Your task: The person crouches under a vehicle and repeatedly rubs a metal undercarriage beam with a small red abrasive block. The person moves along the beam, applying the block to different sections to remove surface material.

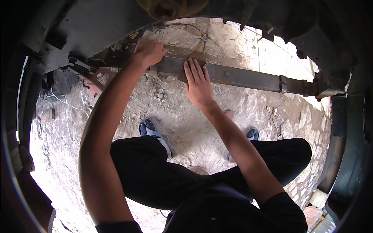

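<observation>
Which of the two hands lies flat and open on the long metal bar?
The right hand: its palm is pressed flat on the leaf-spring bar, fingers straight. The left hand instead curls over the bar's top edge, farther left.

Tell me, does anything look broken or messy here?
Nothing looks broken. The left hand and right hand rest on a long metal leaf spring under a vehicle. The stone ground is cracked and dusty, and a loose white cord trails across it.
</observation>
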The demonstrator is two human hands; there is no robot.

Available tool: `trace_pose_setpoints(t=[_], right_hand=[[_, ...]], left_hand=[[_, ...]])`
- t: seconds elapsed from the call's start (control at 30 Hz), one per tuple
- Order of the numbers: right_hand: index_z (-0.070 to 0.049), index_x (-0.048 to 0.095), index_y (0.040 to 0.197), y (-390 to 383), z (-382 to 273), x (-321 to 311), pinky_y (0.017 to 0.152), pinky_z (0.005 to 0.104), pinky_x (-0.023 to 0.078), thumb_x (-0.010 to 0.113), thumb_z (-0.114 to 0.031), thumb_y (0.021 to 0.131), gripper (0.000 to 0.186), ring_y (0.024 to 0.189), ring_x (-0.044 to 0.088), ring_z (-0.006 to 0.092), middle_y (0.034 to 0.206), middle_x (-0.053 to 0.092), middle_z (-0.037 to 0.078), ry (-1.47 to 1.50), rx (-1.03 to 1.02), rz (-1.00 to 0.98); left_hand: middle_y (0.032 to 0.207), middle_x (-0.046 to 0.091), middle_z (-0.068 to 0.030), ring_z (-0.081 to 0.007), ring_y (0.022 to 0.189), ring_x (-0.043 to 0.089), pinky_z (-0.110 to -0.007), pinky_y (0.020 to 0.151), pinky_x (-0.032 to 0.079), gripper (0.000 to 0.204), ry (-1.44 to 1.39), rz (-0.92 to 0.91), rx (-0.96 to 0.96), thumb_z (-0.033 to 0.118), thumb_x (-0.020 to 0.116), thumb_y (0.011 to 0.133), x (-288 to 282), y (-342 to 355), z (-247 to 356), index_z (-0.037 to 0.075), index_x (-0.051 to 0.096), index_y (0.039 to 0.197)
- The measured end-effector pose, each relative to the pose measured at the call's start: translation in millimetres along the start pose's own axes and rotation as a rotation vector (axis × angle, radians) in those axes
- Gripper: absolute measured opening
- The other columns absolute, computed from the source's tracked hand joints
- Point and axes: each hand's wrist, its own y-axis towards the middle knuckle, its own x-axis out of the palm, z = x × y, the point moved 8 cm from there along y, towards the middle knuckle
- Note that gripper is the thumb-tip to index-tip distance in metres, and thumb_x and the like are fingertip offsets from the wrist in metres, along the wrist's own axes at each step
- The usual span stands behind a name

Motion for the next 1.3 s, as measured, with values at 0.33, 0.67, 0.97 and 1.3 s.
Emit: trace_pose_setpoints(t=[0.33, 0.67, 0.97, 1.3], right_hand=[[-0.001, 0.033, 0.148, -2, -3, -17, 0.117, 0.054, 0.023, 0.065, -0.049, 0.088, 0.084, 0.144, 0.031, 0.0328, 0.154, 0.033, 0.019, 0.194, -0.023, -0.02], [0.0, 0.036, 0.146, 3, 14, -16, 0.118, 0.0551, 0.02, 0.056, -0.056, 0.092, 0.081, 0.145, 0.029, 0.0338, 0.153, 0.035, 0.019, 0.158, 0.08, 0.031], [-0.009, 0.04, 0.147, 1, 34, -16, 0.118, 0.0478, 0.028, 0.066, -0.035, 0.091, 0.067, 0.142, 0.037, 0.027, 0.154, 0.039, 0.012, 0.088, 0.014, -0.088], [-0.004, 0.044, 0.143, 11, 18, -54, 0.114, 0.0531, 0.031, 0.06, -0.02, 0.094, 0.054, 0.141, 0.038, 0.032, 0.149, 0.04, 0.02, 0.015, 0.003, 0.232]], left_hand=[[0.129, 0.056, -0.0181, -0.0354, 0.115, 0.06, -0.049, 0.096, 0.047, 0.049, -0.065, 0.117, 0.17, 0.047, 0.045, 0.1, 17, -30, 15, 0.006, 0.065, 0.119], [0.153, 0.037, -0.0122, -0.0294, 0.144, 0.031, -0.051, 0.116, 0.026, 0.094, 0.079, -0.002, 0.224, 0.062, 0.066, 0.082, 26, -37, 17, 0.009, 0.032, 0.151], [0.145, 0.043, -0.011, -0.0278, 0.139, 0.036, -0.051, 0.114, 0.03, 0.096, 0.205, 0.164, 0.345, 0.041, 0.079, 0.077, 33, -38, 48, 0.003, 0.03, 0.15], [0.138, 0.047, -0.0126, -0.0315, 0.135, 0.039, -0.053, 0.11, 0.034, 0.091, 0.305, 0.082, 0.242, 0.04, 0.077, 0.08, 39, -36, 55, 0.004, 0.031, 0.15]])
